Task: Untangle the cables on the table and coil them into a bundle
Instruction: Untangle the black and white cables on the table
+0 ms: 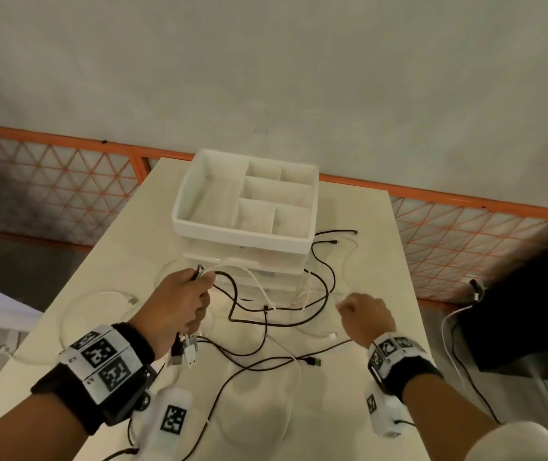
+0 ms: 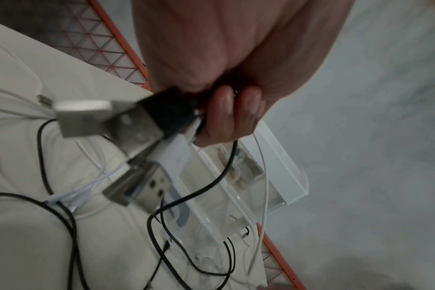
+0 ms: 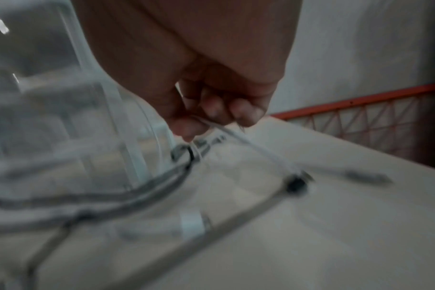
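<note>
Black cables [image 1: 266, 322] and white cables [image 1: 294, 371] lie tangled across the cream table [image 1: 349, 410]. My left hand [image 1: 183, 304] grips a bunch of black and white cables, and their USB plugs [image 1: 188, 352] hang below the fist; in the left wrist view the USB plugs [image 2: 134, 125] stick out beside my curled fingers [image 2: 230, 115]. To the right, my right hand [image 1: 364, 314] pinches a thin white cable [image 3: 249, 141] between thumb and fingers just above the table. A black USB plug [image 1: 314, 362] lies loose between my wrists.
A white compartment tray [image 1: 199, 224] sits on a clear drawer unit [image 1: 276, 271] at the table's middle back. An orange mesh fence [image 1: 66, 181] runs behind the table. A black object [image 1: 532, 311] with cables stands off the right edge. Cables trail over the table's near edge.
</note>
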`<state>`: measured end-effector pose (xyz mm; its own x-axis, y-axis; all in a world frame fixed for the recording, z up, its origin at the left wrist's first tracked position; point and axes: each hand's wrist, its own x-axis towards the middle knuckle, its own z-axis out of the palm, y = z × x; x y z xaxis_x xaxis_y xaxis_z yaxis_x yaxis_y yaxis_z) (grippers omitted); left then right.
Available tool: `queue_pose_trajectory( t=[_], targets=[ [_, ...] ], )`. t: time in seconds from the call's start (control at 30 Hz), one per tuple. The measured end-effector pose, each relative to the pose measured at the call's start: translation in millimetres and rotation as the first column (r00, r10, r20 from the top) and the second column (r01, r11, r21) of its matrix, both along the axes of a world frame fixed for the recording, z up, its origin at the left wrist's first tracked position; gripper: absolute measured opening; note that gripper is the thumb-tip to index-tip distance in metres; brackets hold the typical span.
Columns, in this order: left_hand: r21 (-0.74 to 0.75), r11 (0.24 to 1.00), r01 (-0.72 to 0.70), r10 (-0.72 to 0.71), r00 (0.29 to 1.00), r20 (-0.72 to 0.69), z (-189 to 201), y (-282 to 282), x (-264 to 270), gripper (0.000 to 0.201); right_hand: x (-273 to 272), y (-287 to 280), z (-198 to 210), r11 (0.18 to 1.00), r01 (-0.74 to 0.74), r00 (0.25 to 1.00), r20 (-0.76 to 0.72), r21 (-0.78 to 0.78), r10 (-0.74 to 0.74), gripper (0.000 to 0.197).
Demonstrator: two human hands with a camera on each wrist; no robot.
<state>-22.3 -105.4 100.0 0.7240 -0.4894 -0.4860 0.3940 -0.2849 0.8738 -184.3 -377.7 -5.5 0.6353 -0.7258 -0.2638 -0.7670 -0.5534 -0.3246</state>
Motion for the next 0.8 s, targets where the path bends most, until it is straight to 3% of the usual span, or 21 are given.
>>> queue_pose_trajectory(
  t=[0.1,0.17,0.23,0.27,0.4,0.47,0.53,0.63,0.73,0.8],
  targets=[
    [0.056,0.998,-0.034,0.034,0.999,-0.005,-7.1,1.1,8.4,0.031,12.7,1.0,57.2,0.992,0.035,0.923,0.377,0.118,-0.078,0.033],
    [0.115,0.992,-0.055,0.058,0.998,-0.024,-14.6,5.2,14.6,0.031,16.0,9.8,97.2,0.950,0.056,0.773,0.589,0.307,-0.236,0.027],
    [0.134,0.989,-0.066,0.075,0.995,-0.064,-19.4,12.9,20.7,0.029,14.7,26.2,129.3,0.866,-0.039,0.629,0.686,0.498,-0.366,0.018],
    [0.108,0.992,-0.064,0.074,0.994,-0.086,-17.9,16.4,22.2,0.028,13.2,36.8,140.5,0.818,-0.119,0.593,0.701,0.563,-0.396,0.014],
    [-0.263,0.964,0.021,-0.063,0.986,-0.152,16.0,10.9,18.2,0.024,19.6,87.2,155.1,0.601,-0.375,0.611,0.676,0.706,-0.412,0.007],
    [-0.409,0.904,0.127,-0.180,0.979,-0.095,35.3,-2.2,9.2,0.028,30.0,112.7,154.8,0.546,-0.433,0.642,0.670,0.717,-0.372,0.007],
    [-0.460,0.861,0.218,-0.245,0.970,0.001,42.8,-15.0,-4.0,0.034,42.0,133.7,157.1,0.498,-0.479,0.649,0.673,0.723,-0.354,0.004],
    [-0.349,0.899,0.264,-0.224,0.963,0.152,35.0,-21.0,-16.1,0.030,55.6,145.0,167.3,0.523,-0.508,0.574,0.722,0.684,-0.387,0.009],
    [-0.162,0.945,0.283,-0.250,0.948,0.197,9.2,-8.1,-9.4,0.029,59.3,127.2,179.0,0.646,-0.430,0.393,0.775,0.631,-0.495,0.014],
    [-0.086,0.962,0.259,-0.240,0.954,0.181,-10.8,5.6,-1.6,0.034,55.6,107.7,181.9,0.680,-0.363,0.254,0.770,0.636,-0.585,0.011]
  ],
)
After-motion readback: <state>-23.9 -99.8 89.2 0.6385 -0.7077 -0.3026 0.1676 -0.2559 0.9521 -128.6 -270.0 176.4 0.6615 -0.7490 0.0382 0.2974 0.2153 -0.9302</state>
